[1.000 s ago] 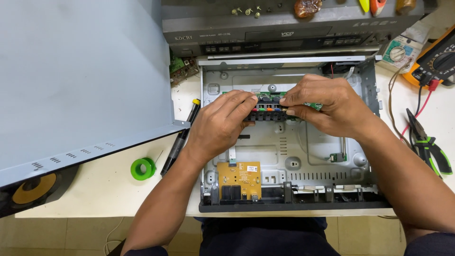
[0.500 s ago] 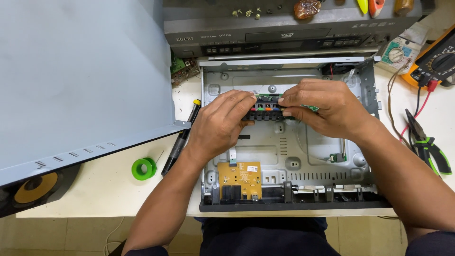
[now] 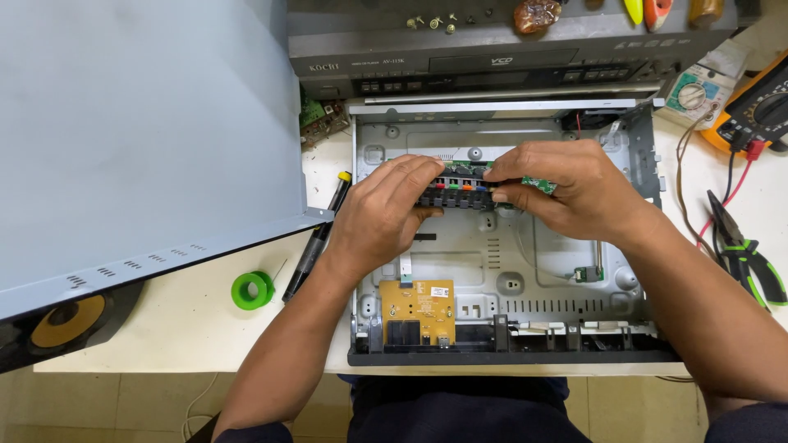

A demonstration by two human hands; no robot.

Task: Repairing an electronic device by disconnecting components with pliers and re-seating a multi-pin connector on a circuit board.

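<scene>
Both hands grip one small circuit board (image 3: pixel 460 190) above the open metal chassis (image 3: pixel 501 246) on the desk (image 3: pixel 205 328). The left hand (image 3: pixel 386 213) pinches its left end, fingers curled shut around it; the right hand (image 3: pixel 566 193) clamps the right end. The board is green, narrow and long, with a black connector block along its front edge showing red, green, orange and blue sockets. A yellow board (image 3: pixel 417 302) sits lower in the chassis.

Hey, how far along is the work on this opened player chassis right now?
Done: grey cover off, lying beside the chassis. In hand: left hand and right hand both grip the green connector board above the chassis floor. Left: the yellow board is still mounted.
</scene>
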